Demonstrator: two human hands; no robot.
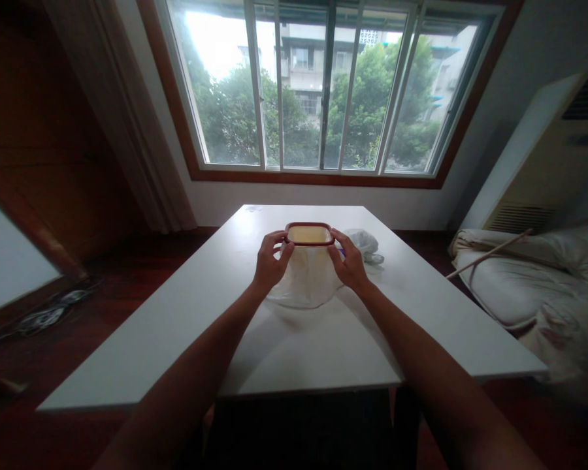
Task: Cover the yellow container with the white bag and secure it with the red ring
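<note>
Red-rimmed container (309, 244) is ahead of me over the white table (200, 313) — the forearms (200, 356) cut off below. I have the left hand (273, 257) and right hand (349, 261) half-curled, pinching its rim from either side. Pale yellow shows inside; clear plastic (301, 287) blurs its body, and I can't tell if the base touches down. Beyond, a purple patch (342, 250) is too small to read — near a crumpled bag (363, 241).

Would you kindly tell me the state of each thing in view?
Container: upright
Left hand: gripping the container
Right hand: gripping the container
Clear plastic: loose around the container
Bag: crumpled
Curtain: drawn aside
Window: open or shut, cannot tell
Cables: loosely bundled
Stick: lying aslant
Air conditioner: running or not, cannot tell
</note>
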